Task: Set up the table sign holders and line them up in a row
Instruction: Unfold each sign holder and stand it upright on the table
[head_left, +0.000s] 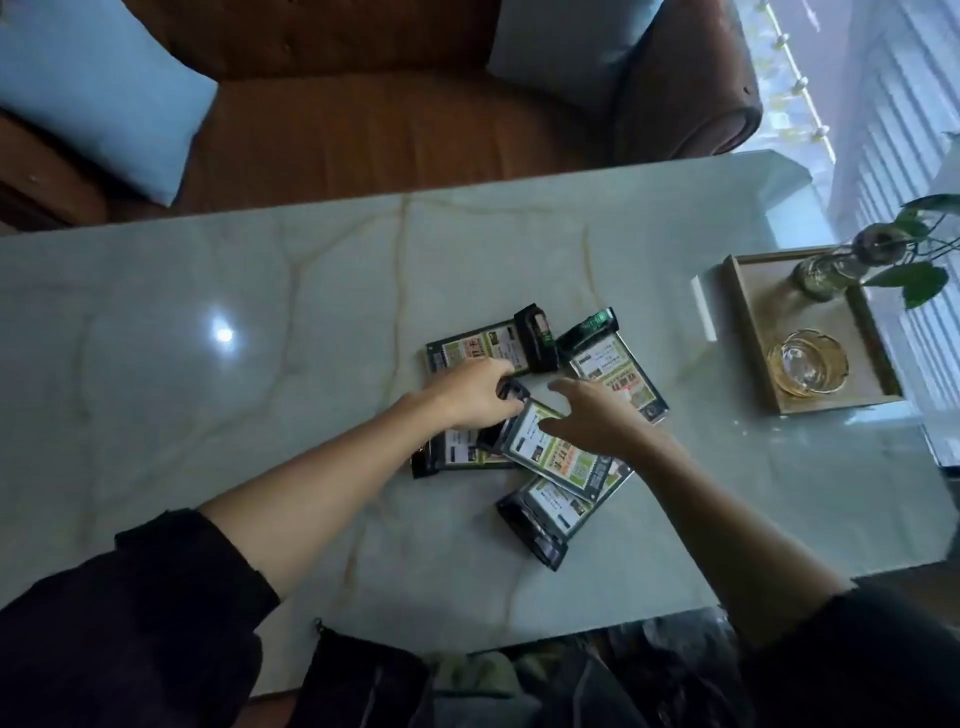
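Five sign holders are lying flat in a loose heap at the middle of the pale marbled desk (208, 291), none standing and none in a row. The left hand (475, 392) is reaching in from the lower left of the frame and curling its fingers around the black base of the top holder (558, 452), which is sitting tilted across the centre of the heap. The right hand (597, 413) is coming in from the lower right and is lying over the printed face of that same holder, fingers spread and slack, pinching nothing that can be seen.

Just above the left hand, a second holder (478, 351) is lying with its black base pointing toward the upper right. Just above and to the right of the right hand, a third holder (615, 371) is lying face up, its green-and-black base toward the top of the frame. A fourth holder (454, 454) is poking out under the left wrist, partly covered by the top one. A fifth holder (556, 512) is lying below the right hand, its black base toward the bottom of the frame, its upper end tucked under the top holder.

At the right of the frame a tray (748, 358) is sitting on the desk, well apart from the heap, carrying a glass bowl (808, 364) and a vase (826, 273) with green leaves.
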